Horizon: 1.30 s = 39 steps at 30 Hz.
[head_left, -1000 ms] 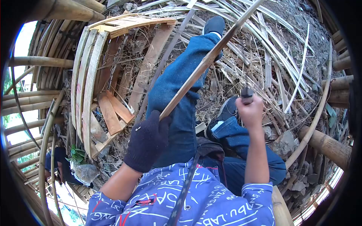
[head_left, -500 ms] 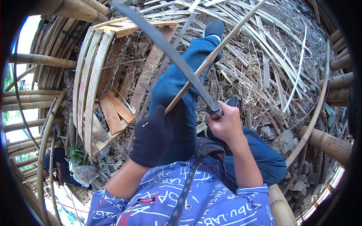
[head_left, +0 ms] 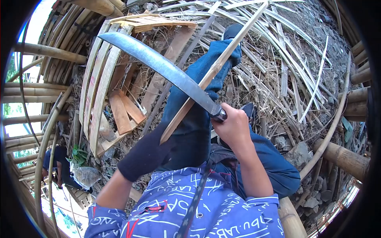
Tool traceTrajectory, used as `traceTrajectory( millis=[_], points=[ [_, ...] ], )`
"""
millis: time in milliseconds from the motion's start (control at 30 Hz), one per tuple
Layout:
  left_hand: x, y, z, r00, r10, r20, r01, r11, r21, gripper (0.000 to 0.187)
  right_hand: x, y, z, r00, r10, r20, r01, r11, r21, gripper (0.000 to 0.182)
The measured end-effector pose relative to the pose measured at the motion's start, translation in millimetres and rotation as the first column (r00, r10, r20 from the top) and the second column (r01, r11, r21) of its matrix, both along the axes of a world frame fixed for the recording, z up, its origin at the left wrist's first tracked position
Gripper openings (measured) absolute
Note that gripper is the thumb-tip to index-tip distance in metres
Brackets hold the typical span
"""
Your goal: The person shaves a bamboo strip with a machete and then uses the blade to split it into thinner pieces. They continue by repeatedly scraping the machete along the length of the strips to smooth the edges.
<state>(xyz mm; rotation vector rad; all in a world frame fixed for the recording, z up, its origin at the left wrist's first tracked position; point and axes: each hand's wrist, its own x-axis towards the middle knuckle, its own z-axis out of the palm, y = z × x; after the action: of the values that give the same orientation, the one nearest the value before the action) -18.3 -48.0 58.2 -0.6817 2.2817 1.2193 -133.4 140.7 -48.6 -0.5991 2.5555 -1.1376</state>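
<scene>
My left hand [head_left: 147, 152], in a black glove, is closed round the lower end of a long bamboo strip [head_left: 216, 67], which slants up and away to the right. In my right hand [head_left: 232, 123], bare, is the dark handle of a long curved machete [head_left: 158, 65]. Its broad blade points up and left and crosses the strip just above my left hand. Both lie over my leg in blue jeans [head_left: 188, 131].
A slatted wooden crate [head_left: 106, 79] lies at the left. Split bamboo strips [head_left: 283, 47] cover the ground ahead. Thick bamboo poles [head_left: 345, 158] stand at the right. Another person [head_left: 59, 166] is at the lower left, beside a plastic bag [head_left: 86, 176].
The machete blade has tilted left and lower, showing its flat side. My left hand has moved down and left with the strip. My right hand has shifted slightly left.
</scene>
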Motion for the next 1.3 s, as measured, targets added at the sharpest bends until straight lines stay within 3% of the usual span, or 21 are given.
traceTrajectory(
  millis=[33, 133, 300, 333, 367, 500, 567, 700, 767, 867, 967, 1100, 1200, 1267, 1300],
  points=[
    [2, -2, 9, 0.974, 0.114, 0.195, -0.141, 0.981, 0.130, 0.026, 0, 0, -1, 1.000, 0.005, 0.005, -0.005, 1.000, -0.004, 0.030],
    [12, -16, 14, 0.964, 0.009, 0.267, -0.060, 0.981, 0.184, 0.019, 0, 2, -5, 0.998, 0.002, 0.059, 0.000, 1.000, -0.029, 0.030],
    [11, -16, 8, 0.934, 0.123, 0.336, -0.209, 0.949, 0.234, 0.020, -4, 5, -5, 0.999, -0.009, 0.046, 0.013, 0.997, -0.081, 0.025],
    [11, -17, 2, 0.988, -0.115, 0.103, 0.103, 0.988, 0.112, 0.018, -5, 7, -3, 0.996, -0.022, 0.082, 0.029, 0.996, -0.085, 0.024],
    [10, -18, -2, 0.920, -0.380, -0.094, 0.373, 0.924, -0.080, 0.017, -6, 8, -2, 0.997, -0.023, 0.078, 0.030, 0.996, -0.085, 0.024],
    [-14, -1, -15, 0.893, -0.352, -0.279, 0.310, 0.932, -0.186, 0.017, -5, 10, 9, 0.998, -0.031, 0.056, 0.039, 0.989, -0.145, 0.022],
    [-24, 2, -28, 0.726, -0.550, -0.414, 0.356, 0.815, -0.458, 0.019, -3, 10, 12, 1.000, -0.002, -0.023, -0.002, 0.988, -0.153, 0.022],
    [-44, 10, -40, 0.685, -0.610, -0.397, 0.400, 0.771, -0.495, 0.018, -3, 11, 19, 0.989, 0.104, -0.103, -0.113, 0.990, -0.084, 0.022],
    [-48, 12, -43, 0.525, -0.707, -0.474, 0.411, 0.698, -0.587, 0.017, -6, 6, 22, 0.984, 0.121, -0.129, -0.129, 0.990, -0.058, 0.021],
    [-45, 19, -38, 0.616, -0.684, -0.390, 0.438, 0.710, -0.552, 0.017, -6, -2, 20, 0.980, 0.138, -0.147, -0.143, 0.989, -0.026, 0.019],
    [-44, 29, -36, 0.619, -0.660, -0.427, 0.381, 0.727, -0.572, 0.016, -13, 0, 16, 0.982, 0.138, -0.132, -0.118, 0.982, 0.150, 0.019],
    [-39, 33, -46, 0.676, -0.648, -0.350, 0.413, 0.727, -0.548, 0.022, -21, 4, 12, 0.981, 0.126, -0.147, -0.096, 0.977, 0.192, 0.022],
    [-39, 42, -43, 0.702, -0.581, -0.411, 0.316, 0.772, -0.551, 0.022, -26, 7, 10, 0.973, 0.129, -0.191, -0.087, 0.974, 0.210, 0.022],
    [-39, 44, -36, 0.868, -0.408, -0.283, 0.282, 0.873, -0.397, 0.022, -41, 12, 8, 0.988, 0.073, -0.133, -0.026, 0.944, 0.328, 0.022],
    [-33, 45, -33, 0.835, -0.457, -0.306, 0.272, 0.827, -0.493, 0.023, -48, 15, 6, 0.987, -0.040, -0.153, 0.076, 0.967, 0.243, 0.021]
  ],
)
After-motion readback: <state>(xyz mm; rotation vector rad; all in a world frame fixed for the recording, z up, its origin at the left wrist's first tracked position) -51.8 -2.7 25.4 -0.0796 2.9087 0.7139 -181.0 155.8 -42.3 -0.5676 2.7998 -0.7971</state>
